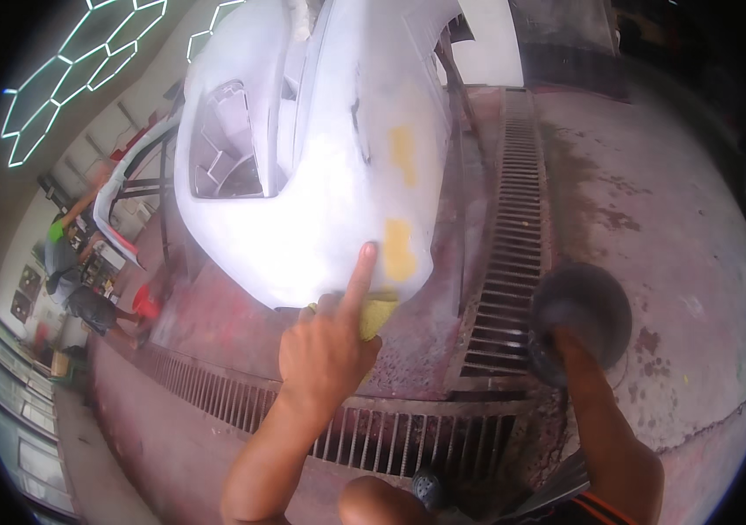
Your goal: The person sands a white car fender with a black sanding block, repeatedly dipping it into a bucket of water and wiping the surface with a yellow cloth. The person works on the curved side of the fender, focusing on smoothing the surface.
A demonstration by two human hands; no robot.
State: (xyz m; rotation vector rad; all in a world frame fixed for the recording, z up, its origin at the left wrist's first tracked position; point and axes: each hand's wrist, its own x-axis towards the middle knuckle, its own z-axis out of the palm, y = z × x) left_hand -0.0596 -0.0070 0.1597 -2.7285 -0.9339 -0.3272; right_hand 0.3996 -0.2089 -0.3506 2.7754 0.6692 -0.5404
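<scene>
Panel (325, 210), white and moulded like a car bumper, stands in the head view from about 10 o'clock round to 12, its lower end just off the middle. Two yellow patches mark its right-hand part: an upper patch (402, 156) toward 12 o'clock and a lower patch (400, 248) close to the centre.

At 7 o'clock, near the middle, the person's left hand (325, 346) points its forefinger up the panel, the tip seemingly touching just left of the lower patch. Its thumb and other fingers appear closed around a yellow-green pad (380, 315) at the panel's bottom edge. Toward 4 o'clock the right forearm (596, 398) reaches down into a dark bucket (605, 302); the right hand is hidden there, so its grip cannot be told.

The step in hand seems to be feeling or checking the surface beside the patch while the other hand dips. Resuming work there would call for lifting the right hand clear of the rim and laying the pad flat, with light, even pressure across the patch edge.
</scene>
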